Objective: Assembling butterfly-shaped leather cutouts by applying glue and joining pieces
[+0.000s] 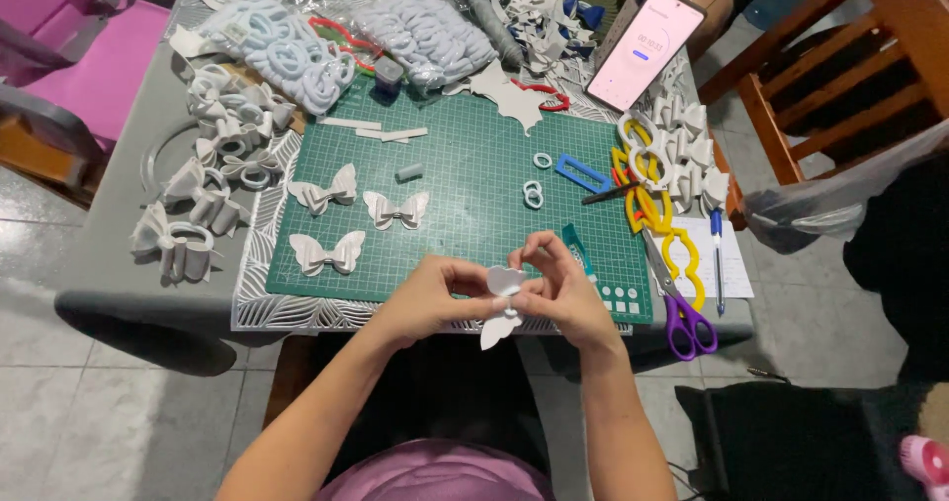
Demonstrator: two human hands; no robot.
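Both my hands meet over the near edge of a green cutting mat [474, 165]. My left hand [435, 298] and my right hand [563, 289] pinch the same white bow-shaped foam piece [504, 298], folded at its middle, one wing up and one hanging down. Three finished white bows [354, 209] lie on the mat to the left of my hands.
Purple-handled scissors [682, 318], yellow templates [647, 190], a blue rectangular frame [581, 172], small white rings [534, 195] and a pen [717, 254] lie at right. White bow piles [213, 165], bagged hair ties [297, 51], a propped phone [645, 46], wooden chair [840, 66] at the back right.
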